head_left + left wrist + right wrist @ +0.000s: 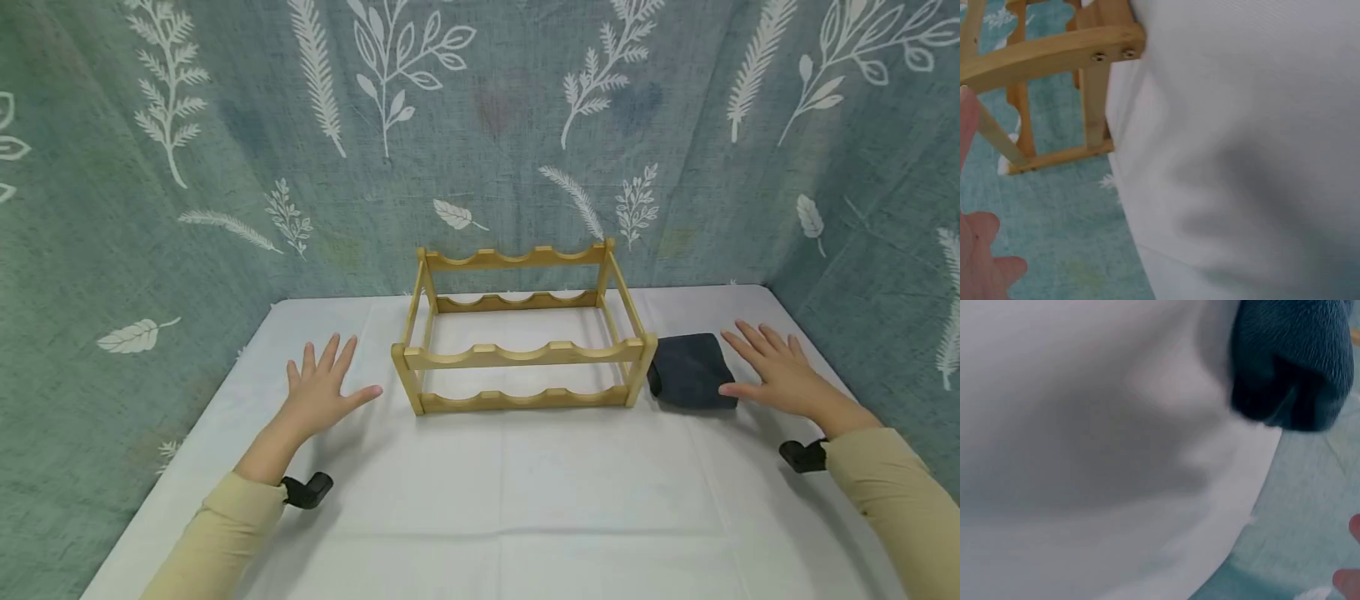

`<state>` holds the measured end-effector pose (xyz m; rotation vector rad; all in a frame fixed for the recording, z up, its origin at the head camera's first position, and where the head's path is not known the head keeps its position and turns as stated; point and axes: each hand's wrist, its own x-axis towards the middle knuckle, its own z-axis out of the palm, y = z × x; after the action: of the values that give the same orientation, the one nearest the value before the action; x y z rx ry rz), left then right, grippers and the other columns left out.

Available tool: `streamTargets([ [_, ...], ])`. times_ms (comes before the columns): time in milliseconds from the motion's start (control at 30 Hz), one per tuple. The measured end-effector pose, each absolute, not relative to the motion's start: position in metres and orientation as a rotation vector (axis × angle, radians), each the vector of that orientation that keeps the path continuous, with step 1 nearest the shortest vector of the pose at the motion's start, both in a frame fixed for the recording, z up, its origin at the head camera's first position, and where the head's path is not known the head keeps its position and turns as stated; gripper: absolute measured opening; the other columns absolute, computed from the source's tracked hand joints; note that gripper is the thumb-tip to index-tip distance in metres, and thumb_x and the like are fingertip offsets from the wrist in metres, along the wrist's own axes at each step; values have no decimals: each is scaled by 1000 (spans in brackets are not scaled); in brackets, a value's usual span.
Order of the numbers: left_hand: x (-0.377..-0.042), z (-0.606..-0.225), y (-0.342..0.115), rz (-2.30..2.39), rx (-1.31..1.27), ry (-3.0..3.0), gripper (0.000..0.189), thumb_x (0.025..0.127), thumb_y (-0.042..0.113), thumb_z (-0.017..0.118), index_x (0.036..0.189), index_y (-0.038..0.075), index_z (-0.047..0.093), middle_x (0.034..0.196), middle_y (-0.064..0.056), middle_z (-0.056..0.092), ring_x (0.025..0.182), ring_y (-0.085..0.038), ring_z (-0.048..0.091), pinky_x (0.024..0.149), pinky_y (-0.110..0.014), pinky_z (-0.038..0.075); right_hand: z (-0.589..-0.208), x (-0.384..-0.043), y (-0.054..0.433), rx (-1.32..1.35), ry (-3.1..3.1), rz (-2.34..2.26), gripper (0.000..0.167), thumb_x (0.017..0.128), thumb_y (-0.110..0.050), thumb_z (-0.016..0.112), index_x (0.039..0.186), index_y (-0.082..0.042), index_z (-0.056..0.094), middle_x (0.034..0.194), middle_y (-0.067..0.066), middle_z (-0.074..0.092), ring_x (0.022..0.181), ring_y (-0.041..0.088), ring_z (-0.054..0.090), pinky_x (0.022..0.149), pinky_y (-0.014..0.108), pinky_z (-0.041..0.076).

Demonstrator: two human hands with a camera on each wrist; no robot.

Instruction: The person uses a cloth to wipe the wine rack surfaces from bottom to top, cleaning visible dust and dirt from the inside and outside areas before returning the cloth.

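Observation:
A light wooden rack (525,356) with two tiers of scalloped rails stands on the white-covered table. Beside its right end lies a folded dark blue cloth (692,371), whose fuzzy surface and open fold show in the right wrist view. My left hand (318,396) is spread over the table to the left of the rack, holding nothing. Fingers straight and apart, my right hand (780,377) hovers at the cloth's right side, its thumb overlapping the cloth's edge in the head view. In the left wrist view, the rack's end frame (1054,56) with two screws is near the left fingers.
A white cloth (480,492) with fold creases covers the table. Behind it and along both sides hangs a blue-green curtain (495,192) printed with white leaves. Each wrist wears a black camera mount, such as the left one (309,491).

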<state>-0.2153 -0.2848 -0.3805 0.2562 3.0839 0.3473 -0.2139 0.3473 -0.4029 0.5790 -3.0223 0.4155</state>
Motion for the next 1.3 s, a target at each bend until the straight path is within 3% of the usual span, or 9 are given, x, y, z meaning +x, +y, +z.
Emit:
streamTargets([
  [200, -221, -364, -271, 443, 359, 3118, 92, 85, 64, 45, 149, 15, 2, 152, -20, 2, 132, -52, -9, 97, -71, -7, -403, -240, 324, 686, -3140, 379, 93, 76, -53, 65, 144, -5, 24, 148, 27, 13, 131, 53, 7, 99, 69, 0],
  [433, -229, -349, -251, 636, 512, 3106, 75, 93, 56, 35, 149, 16, 8, 153, -14, 10, 135, -48, -1, 101, -67, -4, -416, -256, 312, 805, -3189, 411, 96, 74, -55, 67, 142, 0, 26, 145, 28, 18, 129, 53, 11, 97, 70, 4],
  [667, -241, -340, -232, 703, 574, 3067, 66, 96, 51, 30, 148, 13, 15, 151, -14, 20, 136, -46, 6, 105, -63, 1, -423, -260, 307, 794, -3247, 499, 97, 72, -51, 70, 142, 1, 26, 137, 32, 28, 122, 54, 25, 92, 68, 24],
  [800, -247, -338, -225, 686, 583, 3049, 66, 96, 52, 29, 147, 10, 20, 150, -13, 22, 137, -43, 8, 108, -57, 4, -427, -259, 304, 791, -3199, 402, 99, 70, -55, 70, 139, 3, 29, 131, 31, 37, 119, 52, 30, 93, 68, 18],
  [933, -250, -338, -221, 647, 594, 3031, 67, 97, 52, 26, 146, 7, 22, 150, -14, 23, 137, -42, 10, 108, -56, 5, -431, -255, 300, 800, -3184, 466, 94, 69, -49, 73, 134, 6, 36, 134, 31, 31, 123, 53, 21, 93, 72, 9],
  [1033, -251, -341, -218, 632, 620, 3021, 64, 98, 47, 25, 145, 3, 24, 149, -17, 24, 137, -41, 12, 108, -56, 7, -432, -254, 298, 809, -3183, 553, 89, 69, -44, 75, 132, 7, 38, 135, 32, 31, 123, 53, 23, 93, 71, 17],
  [1167, -253, -345, -216, 650, 618, 3012, 61, 100, 43, 23, 143, 0, 27, 148, -19, 25, 137, -36, 18, 110, -51, 9, -431, -250, 296, 795, -3175, 590, 87, 69, -42, 76, 132, 6, 38, 128, 30, 42, 116, 48, 37, 89, 62, 33],
  [1300, -254, -347, -216, 697, 613, 2979, 61, 100, 43, 22, 142, -1, 28, 149, -18, 23, 137, -34, 19, 112, -47, 7, -433, -242, 294, 772, -3142, 555, 82, 71, -38, 76, 131, 5, 41, 123, 27, 49, 111, 44, 44, 86, 57, 38],
])
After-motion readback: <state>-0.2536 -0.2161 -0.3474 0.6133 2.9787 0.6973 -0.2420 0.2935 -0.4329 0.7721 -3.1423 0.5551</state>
